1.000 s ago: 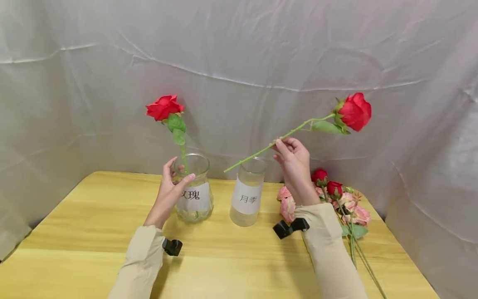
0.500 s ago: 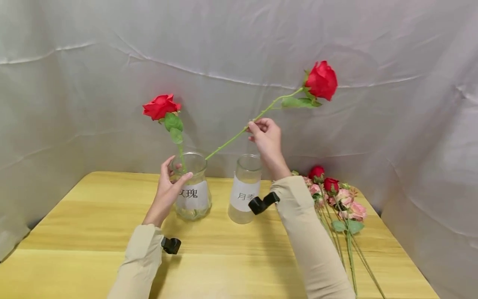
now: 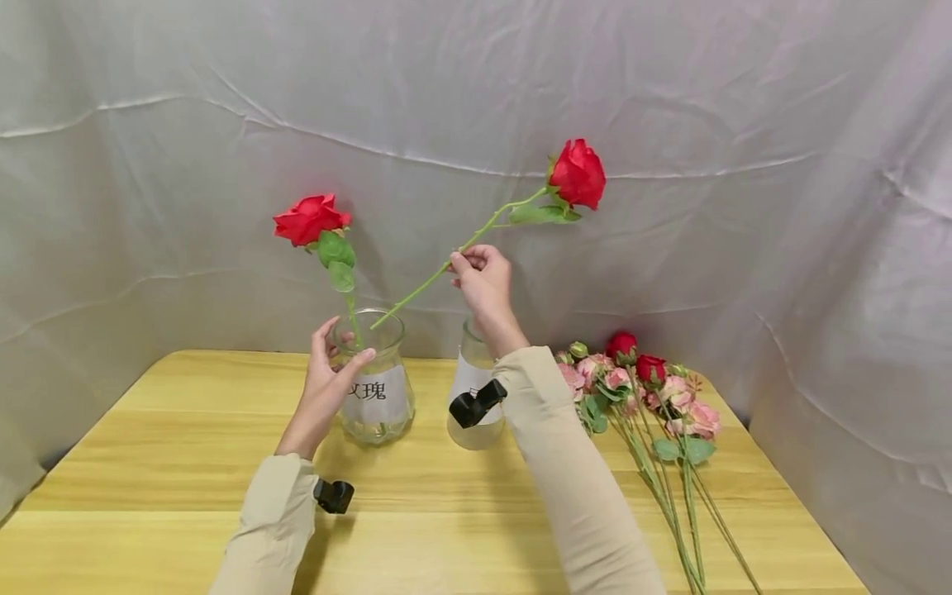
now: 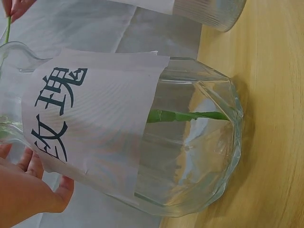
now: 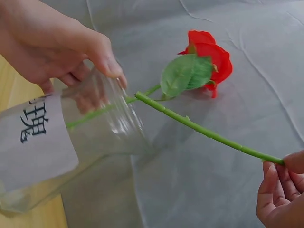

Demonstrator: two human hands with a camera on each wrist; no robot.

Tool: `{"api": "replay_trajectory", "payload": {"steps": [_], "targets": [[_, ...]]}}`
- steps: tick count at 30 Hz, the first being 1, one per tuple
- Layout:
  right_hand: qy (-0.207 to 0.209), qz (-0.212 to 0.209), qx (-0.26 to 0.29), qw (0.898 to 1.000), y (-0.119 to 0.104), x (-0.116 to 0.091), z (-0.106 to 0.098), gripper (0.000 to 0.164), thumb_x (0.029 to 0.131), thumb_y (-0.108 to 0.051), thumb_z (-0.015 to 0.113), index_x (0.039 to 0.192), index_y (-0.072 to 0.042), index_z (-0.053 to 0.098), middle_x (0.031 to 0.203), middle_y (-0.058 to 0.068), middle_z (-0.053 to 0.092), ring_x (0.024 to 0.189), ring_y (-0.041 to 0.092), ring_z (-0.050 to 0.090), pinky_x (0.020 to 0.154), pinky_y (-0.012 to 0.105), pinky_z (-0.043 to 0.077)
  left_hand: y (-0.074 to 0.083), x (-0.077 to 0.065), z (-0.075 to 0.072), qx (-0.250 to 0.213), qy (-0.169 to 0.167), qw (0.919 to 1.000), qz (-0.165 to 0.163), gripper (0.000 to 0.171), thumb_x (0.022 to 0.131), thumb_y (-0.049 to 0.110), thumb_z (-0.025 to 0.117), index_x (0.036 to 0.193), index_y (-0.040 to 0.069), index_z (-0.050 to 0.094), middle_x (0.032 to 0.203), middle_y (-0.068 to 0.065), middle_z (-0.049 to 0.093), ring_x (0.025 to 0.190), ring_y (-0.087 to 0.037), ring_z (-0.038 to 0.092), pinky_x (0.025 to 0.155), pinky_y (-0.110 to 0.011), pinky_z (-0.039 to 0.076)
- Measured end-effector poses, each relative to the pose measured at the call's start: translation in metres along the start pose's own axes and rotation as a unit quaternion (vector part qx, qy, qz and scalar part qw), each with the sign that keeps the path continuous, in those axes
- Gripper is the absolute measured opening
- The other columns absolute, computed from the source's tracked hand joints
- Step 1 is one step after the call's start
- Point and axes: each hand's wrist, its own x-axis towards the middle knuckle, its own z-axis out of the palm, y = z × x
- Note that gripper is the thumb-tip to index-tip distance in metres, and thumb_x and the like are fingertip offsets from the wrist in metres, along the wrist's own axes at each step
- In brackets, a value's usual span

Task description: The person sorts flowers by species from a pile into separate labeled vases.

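A clear glass vase [image 3: 378,431] with a white paper label stands upright on the table. My left hand [image 3: 321,397] grips its neck from the left, thumb in front and fingers behind. One red rose [image 3: 311,221] leans in it, and its stem end shows through the glass in the left wrist view. Between thumb and fingertips, my right hand [image 3: 487,289] pinches the green stem [image 5: 209,133] of another red rose [image 3: 578,175]. That rose slants, bloom up to the right. Its cut end is at the vase's mouth; whether it is inside the rim I cannot tell.
A second labelled glass vase [image 3: 476,435] stands right of the first, partly hidden by the right wrist's black camera [image 3: 478,403]. Pink flowers [image 3: 699,420] and red roses [image 3: 650,369] lie on the table's [image 3: 416,529] right side, stems toward the front. Grey cloth hangs behind.
My right hand has carried its rose leftward from above the second vase, bringing the stem's cut end to the first vase's mouth. The left hand keeps its grip on the neck.
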Motion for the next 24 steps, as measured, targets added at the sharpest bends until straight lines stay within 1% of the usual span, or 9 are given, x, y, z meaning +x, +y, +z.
{"api": "replay_trajectory", "payload": {"steps": [7, 10, 14, 17, 24], "targets": [[-0.008, 0.007, -0.008, 1.000, 0.005, -0.005, 0.015, 0.005, 0.093, 0.002, 0.060, 0.095, 0.004, 0.056, 0.079, 0.005, 0.059, 0.087, 0.031, 0.064, 0.063, 0.021, 0.048, 0.001, 0.001, 0.000, -0.003, 0.001, 1.0000, 0.004, 0.078, 0.093, 0.013, 0.062, 0.152, 0.010, 0.011, 0.140, -0.018, 0.033, 0.127, -0.027, 0.031, 0.097, -0.030, 0.029], [-0.011, 0.002, -0.034, 0.999, 0.009, -0.007, 0.021, 0.008, 0.093, 0.001, 0.061, 0.097, 0.006, 0.057, 0.083, 0.007, 0.061, 0.089, 0.033, 0.065, 0.064, 0.021, 0.050, 0.001, 0.001, 0.000, -0.003, 0.001, 1.0000, 0.004, 0.078, 0.093, 0.013, 0.062, 0.152, 0.010, 0.012, 0.139, -0.019, 0.034, 0.126, -0.026, 0.031, 0.097, -0.030, 0.029], [-0.019, -0.023, -0.091, 0.995, 0.014, -0.011, 0.028, 0.011, 0.091, 0.001, 0.063, 0.099, 0.007, 0.059, 0.088, 0.013, 0.066, 0.087, 0.030, 0.067, 0.063, 0.020, 0.049, 0.001, 0.001, 0.001, -0.002, 0.002, 1.0000, 0.005, 0.078, 0.092, 0.013, 0.062, 0.152, 0.010, 0.012, 0.138, -0.018, 0.034, 0.125, -0.026, 0.032, 0.096, -0.030, 0.029], [-0.029, -0.040, -0.123, 0.991, 0.018, -0.014, 0.033, 0.010, 0.090, 0.001, 0.064, 0.098, 0.006, 0.061, 0.089, 0.015, 0.067, 0.084, 0.028, 0.067, 0.062, 0.020, 0.048, 0.001, 0.001, 0.002, -0.002, 0.005, 1.0000, 0.006, 0.078, 0.092, 0.014, 0.063, 0.152, 0.009, 0.013, 0.137, -0.018, 0.035, 0.124, -0.026, 0.032, 0.096, -0.030, 0.029], [-0.046, -0.073, -0.198, 0.976, 0.024, -0.019, 0.039, 0.010, 0.089, -0.004, 0.067, 0.098, 0.001, 0.065, 0.090, 0.010, 0.070, 0.081, 0.019, 0.067, 0.071, 0.023, 0.049, 0.000, 0.001, 0.002, -0.002, 0.007, 0.9999, 0.011, 0.078, 0.091, 0.014, 0.062, 0.151, 0.008, 0.013, 0.136, -0.018, 0.035, 0.122, -0.025, 0.032, 0.095, -0.029, 0.030]]}}
